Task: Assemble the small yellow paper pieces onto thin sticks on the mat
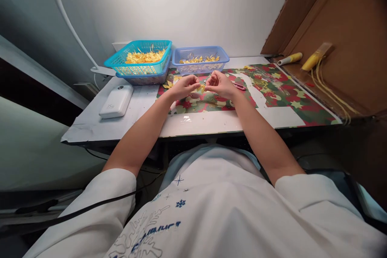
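Small yellow piece up between both hands, mid-bench, baskets behind.

Left hand (186, 88): thumb and finger narrow, pinched on one side of the small yellow piece (202, 88). Right hand (220, 85): fingers curled, tips narrow at the piece's other side; can't tell if they grip it. Fingers hide part of it, exact shape too small to read.

Under the hands: camouflage-print sheet (282, 98), small scraps on it. Pink-handled tool (239, 86) just right of the right hand, partly hidden by it. Loose yellow pieces (168, 84) just beyond the left hand, near the blue basket.

Bench (208, 124) back edge: periwinkle basket (200, 66) straight behind the hands, yellow pieces inside. Toward the back left corner: cyan basket (142, 68), heaped with yellow pieces, stacked on the blue basket (145, 79). Those walls bound the space behind the left hand.

Left side: white power bank (116, 102) lying flat, left of the left forearm. White lamp (71, 24) stands behind it, arm curving up.

Right side: cardboard panel (347, 36) rises past the right edge. Two yellow tubes (290, 59) near the back right corner, one with yellow cords (328, 90) trailing forward. Both forearms cross the front edge.
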A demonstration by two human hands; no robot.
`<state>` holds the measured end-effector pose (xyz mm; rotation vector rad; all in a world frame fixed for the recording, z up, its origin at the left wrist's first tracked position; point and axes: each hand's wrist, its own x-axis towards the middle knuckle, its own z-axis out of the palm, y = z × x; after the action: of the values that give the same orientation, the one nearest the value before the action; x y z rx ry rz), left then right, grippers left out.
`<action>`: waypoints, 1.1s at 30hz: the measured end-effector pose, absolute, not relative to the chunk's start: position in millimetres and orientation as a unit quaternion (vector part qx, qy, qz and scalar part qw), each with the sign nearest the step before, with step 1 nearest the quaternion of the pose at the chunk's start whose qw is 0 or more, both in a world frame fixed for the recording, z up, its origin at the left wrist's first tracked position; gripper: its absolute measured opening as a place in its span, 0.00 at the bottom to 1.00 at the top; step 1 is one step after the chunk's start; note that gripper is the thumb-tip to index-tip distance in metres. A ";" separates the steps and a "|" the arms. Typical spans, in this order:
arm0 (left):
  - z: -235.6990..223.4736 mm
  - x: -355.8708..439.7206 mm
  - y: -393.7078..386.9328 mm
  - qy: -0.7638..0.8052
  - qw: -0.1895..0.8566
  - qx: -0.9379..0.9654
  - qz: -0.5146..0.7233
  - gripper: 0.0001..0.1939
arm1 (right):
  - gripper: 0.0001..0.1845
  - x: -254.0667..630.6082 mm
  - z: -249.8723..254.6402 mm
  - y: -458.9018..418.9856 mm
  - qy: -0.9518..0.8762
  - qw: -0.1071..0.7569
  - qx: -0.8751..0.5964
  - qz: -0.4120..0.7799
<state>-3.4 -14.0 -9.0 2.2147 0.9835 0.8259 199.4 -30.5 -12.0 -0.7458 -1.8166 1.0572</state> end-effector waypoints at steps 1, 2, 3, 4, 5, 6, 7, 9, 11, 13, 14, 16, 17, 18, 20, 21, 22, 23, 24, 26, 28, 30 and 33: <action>-8.1 -3.1 -14.1 0.372 0.274 0.831 0.309 0.11 | 0.28 199.8 -12.6 -30.1 -0.735 0.435 -0.303 0.423; -5.6 -1.9 -15.6 0.375 0.256 0.834 0.315 0.12 | 0.27 200.4 -13.3 -29.8 -0.738 0.431 -0.307 0.419; -1.4 0.2 -19.4 0.374 0.234 0.835 0.327 0.13 | 0.27 201.1 -13.9 -29.5 -0.741 0.428 -0.312 0.412; 4.5 3.3 -26.4 0.368 0.214 0.836 0.346 0.14 | 0.27 201.9 -14.4 -29.2 -0.743 0.428 -0.319 0.404; 11.6 7.1 -37.5 0.356 0.207 0.836 0.362 0.17 | 0.26 202.7 -14.9 -29.0 -0.744 0.429 -0.326 0.395; 19.1 11.1 -52.9 0.342 0.215 0.837 0.370 0.18 | 0.26 203.5 -15.3 -28.8 -0.745 0.432 -0.332 0.386; 25.6 14.6 -72.5 0.327 0.239 0.839 0.363 0.18 | 0.26 204.2 -15.7 -28.5 -0.745 0.434 -0.336 0.378; 30.6 17.3 -119.9 0.279 0.341 0.857 0.268 0.19 | 0.25 204.9 -16.2 -28.2 -0.746 0.438 -0.341 0.367; 19.1 11.1 -168.2 0.218 0.452 0.857 0.119 0.17 | 0.26 204.9 -16.6 -28.0 -0.746 0.440 -0.343 0.363; -8.5 -4.1 -205.9 0.226 0.523 0.821 0.035 0.15 | 0.26 204.3 -17.3 -27.8 -0.744 0.444 -0.344 0.361; -26.0 -14.1 -219.1 0.257 0.536 0.804 0.011 0.15 | 0.26 204.1 -17.8 -27.7 -0.743 0.447 -0.344 0.359; -62.3 -35.2 -236.0 0.375 0.483 0.789 0.057 0.18 | 0.26 203.9 -19.1 -27.0 -0.740 0.453 -0.346 0.358; -79.1 -44.6 -241.2 0.435 0.442 0.779 0.086 0.19 | 0.25 204.1 -19.7 -26.6 -0.737 0.456 -0.347 0.358; -94.4 -52.2 -245.1 0.478 0.415 0.766 0.105 0.18 | 0.25 204.4 -20.2 -26.4 -0.735 0.458 -0.349 0.358; -118.9 -61.0 -251.1 0.505 0.405 0.752 0.121 0.15 | 0.24 205.1 -20.8 -26.3 -0.732 0.460 -0.353 0.359; -127.8 -62.9 -253.2 0.498 0.413 0.752 0.124 0.16 | 0.24 205.5 -20.8 -26.6 -0.731 0.459 -0.355 0.359; -134.3 -63.9 -254.6 0.504 0.411 0.747 0.139 0.17 | 0.24 205.9 -20.6 -27.2 -0.732 0.456 -0.356 0.359; -138.3 -65.0 -254.9 0.516 0.401 0.740 0.159 0.17 | 0.25 206.1 -20.4 -27.8 -0.733 0.453 -0.358 0.358; -139.6 -66.9 -253.9 0.537 0.381 0.729 0.188 0.18 | 0.25 206.3 -20.0 -28.6 -0.735 0.450 -0.361 0.357; -135.1 -75.0 -248.6 0.600 0.319 0.680 0.274 0.17 | 0.24 206.5 -19.2 -30.0 -0.736 0.446 -0.368 0.352; -124.3 -87.4 -241.7 0.655 0.278 0.621 0.328 0.19 | 0.24 206.6 -18.2 -31.2 -0.736 0.444 -0.377 0.345; -112.7 -98.9 -238.6 0.682 0.270 0.582 0.353 0.19 | 0.23 206.5 -17.3 -32.3 -0.736 0.442 -0.387 0.338; -104.2 -105.3 -246.8 0.649 0.367 0.576 0.334 0.19 | 0.23 206.4 -16.9 -33.5 -0.732 0.444 -0.395 0.334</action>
<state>-105.3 -246.8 -104.2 1.4810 1.6684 0.8569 206.4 -33.5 -16.9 -0.9800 -1.8136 0.8273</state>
